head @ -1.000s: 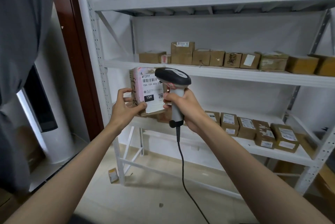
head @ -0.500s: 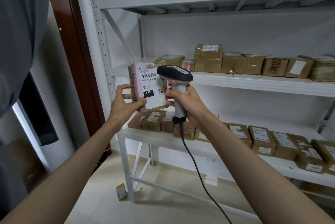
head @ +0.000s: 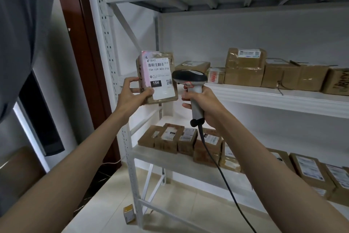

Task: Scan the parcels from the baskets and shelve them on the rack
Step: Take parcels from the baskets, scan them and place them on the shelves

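Off to the outside of the left hand hangs a fold of grey cloth point(head: 17, 30), and past it a dark red-brown door frame point(head: 83, 47). The left hand point(head: 132, 98) is curled around the lower left corner of a small brown cardboard parcel with a white and pink shipping label point(head: 157, 77), thumb on the label face, fingers wrapped behind; it holds the parcel upright in the air, level with the middle shelf of the white metal rack point(head: 264, 97) and just in front of its corner upright. The label reads 15H. Just to the inside of that hand, the right hand point(head: 205, 108) grips the handle of a grey and black corded barcode scanner point(head: 190, 81), its head close beside the parcel's right edge. Whether the scanner's window actually faces the barcode I can't quite tell from here.

Beyond the right hand, taped brown cardboard boxes point(head: 243, 70) sit in a row on the middle shelf, and flatter labelled brown parcels point(head: 170, 136) lie below the hands.

The grip is low and one-cornered, so the parcel could tip or slip when it's pushed onto the shelf. The dangling black cable point(head: 217, 166) could drag across the lower parcels and shift them. A scanner held so near and side-on might miss the code altogether.
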